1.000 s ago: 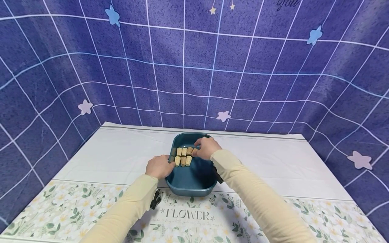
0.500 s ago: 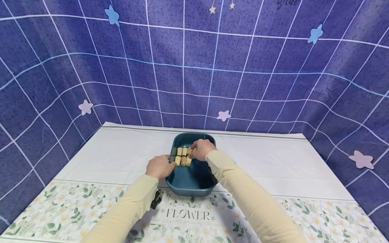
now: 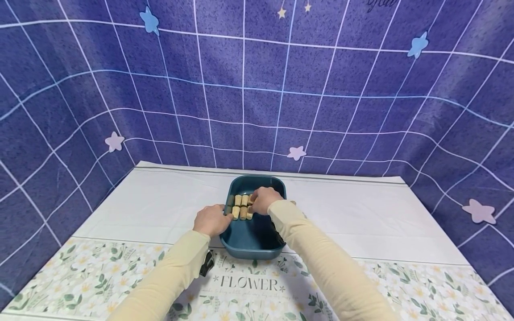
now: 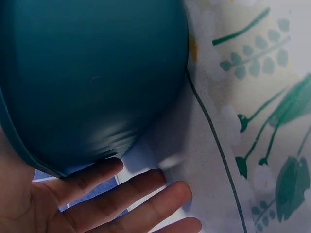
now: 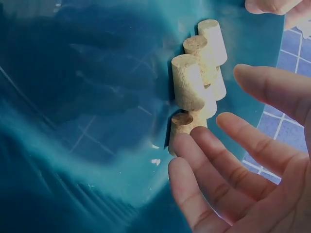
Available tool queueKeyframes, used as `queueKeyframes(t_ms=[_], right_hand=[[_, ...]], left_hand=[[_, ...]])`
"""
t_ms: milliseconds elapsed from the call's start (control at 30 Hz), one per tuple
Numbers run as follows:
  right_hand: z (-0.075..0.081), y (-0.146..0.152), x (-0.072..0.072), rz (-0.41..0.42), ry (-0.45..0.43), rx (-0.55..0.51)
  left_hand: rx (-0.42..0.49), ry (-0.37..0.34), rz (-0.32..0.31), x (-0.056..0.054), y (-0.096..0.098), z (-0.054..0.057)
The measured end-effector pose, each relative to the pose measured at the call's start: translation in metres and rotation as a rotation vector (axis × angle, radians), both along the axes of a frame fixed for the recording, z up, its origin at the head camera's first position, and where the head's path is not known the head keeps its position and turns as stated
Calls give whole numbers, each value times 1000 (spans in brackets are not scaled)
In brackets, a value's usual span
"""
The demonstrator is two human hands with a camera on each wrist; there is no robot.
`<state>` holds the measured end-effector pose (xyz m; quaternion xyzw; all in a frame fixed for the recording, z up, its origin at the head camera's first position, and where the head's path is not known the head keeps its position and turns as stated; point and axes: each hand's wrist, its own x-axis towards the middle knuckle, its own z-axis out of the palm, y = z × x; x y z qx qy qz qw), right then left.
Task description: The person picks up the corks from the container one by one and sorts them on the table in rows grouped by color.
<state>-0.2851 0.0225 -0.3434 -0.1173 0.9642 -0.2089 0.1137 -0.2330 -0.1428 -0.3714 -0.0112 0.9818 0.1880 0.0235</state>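
A deep teal basin [image 3: 253,253] with rounded corners sits on the table. Several tapered corks [image 3: 243,213] lie side by side in two rows near its left wall, and their paler and darker tones show in the right wrist view. My left hand [image 3: 210,220] grips the basin's left rim, thumb inside and fingers along the outer wall. Over the right end of the rows hovers my right hand [image 3: 265,200], partly hiding the corks there. In the right wrist view its fingers [image 5: 233,174] are spread and slightly bent. The fingertips are close to a cork [image 5: 181,127]; contact cannot be told.
A white cloth [image 3: 345,218] with a floral print along the front covers the table. Behind and at both sides hangs a purple-blue curtain [image 3: 257,111] with grid lines and stars. The basin walls stand around the corks.
My right hand has shifted a little left and nearer me, from the far right end of the corks to over both rows. The left hand stays on the rim.
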Motion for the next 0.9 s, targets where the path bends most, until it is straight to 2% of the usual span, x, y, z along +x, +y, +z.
queueKeyframes(t_ms=[233, 500, 900], right_hand=[[2, -3, 6, 7, -4, 10], [-6, -7, 1, 3, -7, 75], [-15, -11, -7, -18, 6, 113]], left_hand=[[0, 9, 2, -1, 1, -1], [1, 6, 0, 1, 1, 0], [-3, 6, -1, 4, 2, 4]])
